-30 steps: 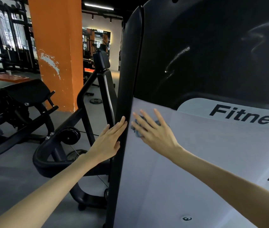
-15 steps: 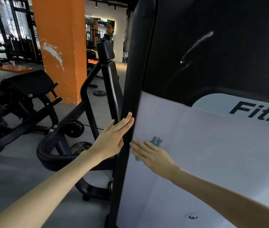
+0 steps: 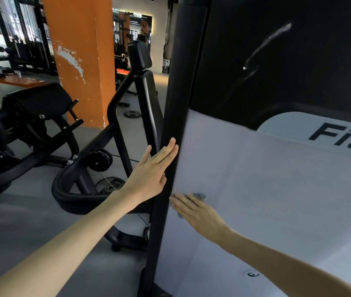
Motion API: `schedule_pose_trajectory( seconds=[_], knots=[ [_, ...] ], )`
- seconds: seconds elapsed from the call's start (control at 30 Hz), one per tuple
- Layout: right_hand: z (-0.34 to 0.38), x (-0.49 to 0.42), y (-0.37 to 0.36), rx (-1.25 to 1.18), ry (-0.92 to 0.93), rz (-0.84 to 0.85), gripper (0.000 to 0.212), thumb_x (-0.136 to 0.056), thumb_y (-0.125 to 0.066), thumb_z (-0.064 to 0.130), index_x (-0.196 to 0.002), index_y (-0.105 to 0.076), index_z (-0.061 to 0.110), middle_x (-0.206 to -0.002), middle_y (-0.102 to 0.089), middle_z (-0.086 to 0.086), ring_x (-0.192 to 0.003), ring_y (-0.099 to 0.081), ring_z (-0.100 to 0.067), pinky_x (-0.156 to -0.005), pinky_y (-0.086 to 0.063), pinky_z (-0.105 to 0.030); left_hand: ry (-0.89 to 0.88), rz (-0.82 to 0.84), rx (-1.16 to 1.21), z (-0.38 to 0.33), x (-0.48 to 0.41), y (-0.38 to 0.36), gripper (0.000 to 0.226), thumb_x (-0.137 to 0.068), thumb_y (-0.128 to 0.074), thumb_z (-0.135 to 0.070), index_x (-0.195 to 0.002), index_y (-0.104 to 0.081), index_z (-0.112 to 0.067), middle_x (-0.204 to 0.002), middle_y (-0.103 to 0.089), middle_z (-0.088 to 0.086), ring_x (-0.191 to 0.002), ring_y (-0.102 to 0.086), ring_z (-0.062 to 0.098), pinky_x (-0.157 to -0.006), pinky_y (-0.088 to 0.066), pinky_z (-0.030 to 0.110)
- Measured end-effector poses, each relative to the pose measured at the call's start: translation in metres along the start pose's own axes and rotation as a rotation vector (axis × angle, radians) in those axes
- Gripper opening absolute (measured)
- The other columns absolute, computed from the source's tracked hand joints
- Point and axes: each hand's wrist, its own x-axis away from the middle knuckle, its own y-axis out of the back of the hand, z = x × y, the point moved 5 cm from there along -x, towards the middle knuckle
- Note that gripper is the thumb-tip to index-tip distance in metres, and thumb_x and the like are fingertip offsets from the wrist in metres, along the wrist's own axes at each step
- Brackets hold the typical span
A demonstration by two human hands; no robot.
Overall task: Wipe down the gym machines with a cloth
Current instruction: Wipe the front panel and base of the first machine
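Observation:
A tall gym machine fills the right half of the view, with a light grey shroud panel [image 3: 266, 189] below a dark upper panel and a black upright post [image 3: 178, 99] along its left edge. My right hand [image 3: 196, 213] lies flat with straight fingers on the grey panel, pressing a small blue-grey cloth [image 3: 200, 196] against it; only the cloth's edges show past the fingers. My left hand [image 3: 151, 172] rests flat on the black post, fingers straight and pointing up.
Left of the post stands a black lever machine [image 3: 114, 146] with a padded seat. An orange pillar [image 3: 80, 50] rises behind it. Another black padded machine [image 3: 26, 116] sits at far left, and weight plates [image 3: 132, 114] lie on the grey floor.
My right hand has slid the cloth down the grey panel along the post's edge. My left hand stays on the post at about the same spot.

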Motion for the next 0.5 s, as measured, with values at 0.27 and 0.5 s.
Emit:
schedule_pose_trajectory(
  seconds=[0.27, 0.5],
  knots=[
    [-0.123, 0.002, 0.078, -0.006, -0.336, -0.507, 0.055, -0.088, -0.066, 0.023, -0.14, -0.052, 0.009, -0.151, -0.04, -0.012, -0.14, -0.031, -0.03, -0.118, -0.013, -0.048, 0.045, -0.122, 0.097, -0.006, 0.004, -0.005, 0.087, -0.092, -0.051, -0.006, -0.151, 0.01, -0.024, -0.16, 0.022, -0.008, -0.134, -0.046, 0.02, -0.119, 0.013, 0.034],
    [-0.051, 0.05, 0.007, -0.083, -0.152, -0.375, 0.072, -0.085, -0.063, 0.003, -0.149, -0.029, 0.004, -0.157, -0.029, -0.009, -0.146, -0.021, -0.028, -0.121, -0.011, -0.04, 0.086, -0.165, 0.152, -0.014, 0.006, -0.011, 0.082, -0.092, -0.052, -0.005, -0.155, -0.002, -0.019, -0.162, 0.013, -0.004, -0.15, -0.003, 0.013, -0.118, 0.013, 0.031]
  ],
)
